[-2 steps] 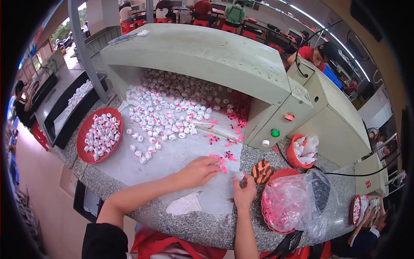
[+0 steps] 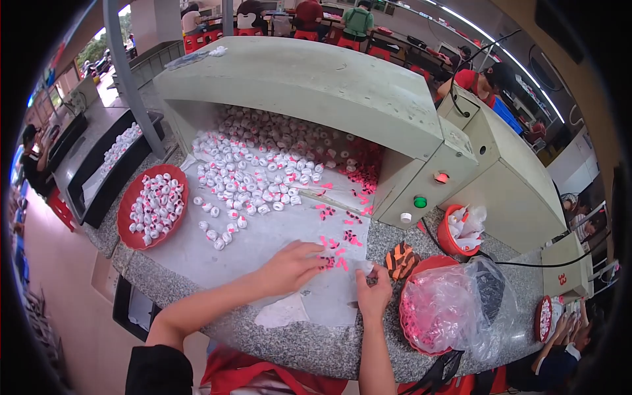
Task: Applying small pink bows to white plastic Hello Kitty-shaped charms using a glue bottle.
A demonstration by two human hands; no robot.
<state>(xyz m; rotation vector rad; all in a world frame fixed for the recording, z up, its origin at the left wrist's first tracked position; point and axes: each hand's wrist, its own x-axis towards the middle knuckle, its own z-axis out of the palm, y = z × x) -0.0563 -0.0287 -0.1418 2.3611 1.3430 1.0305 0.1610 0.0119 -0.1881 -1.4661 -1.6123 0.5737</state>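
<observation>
Pale floor (image 2: 72,276) lies at left. Red stools (image 2: 193,45) stand at the rear; a strip light (image 2: 548,101) runs upper right.

Left hand (image 2: 293,266) palm down, fingers (image 2: 312,249) bent; right hand (image 2: 374,291) near, fingers curled.

A sheet (image 2: 263,234) lies on the counter (image 2: 316,343), before the machine housing (image 2: 303,72). Rounded pieces (image 2: 253,181) heap inside the housing and spill nearer onto the sheet, right of a filled bowl (image 2: 127,227). Small pieces (image 2: 349,235) lie along its right. Farther right, a bag (image 2: 454,309) sits near, a tub (image 2: 448,238) beyond.
</observation>
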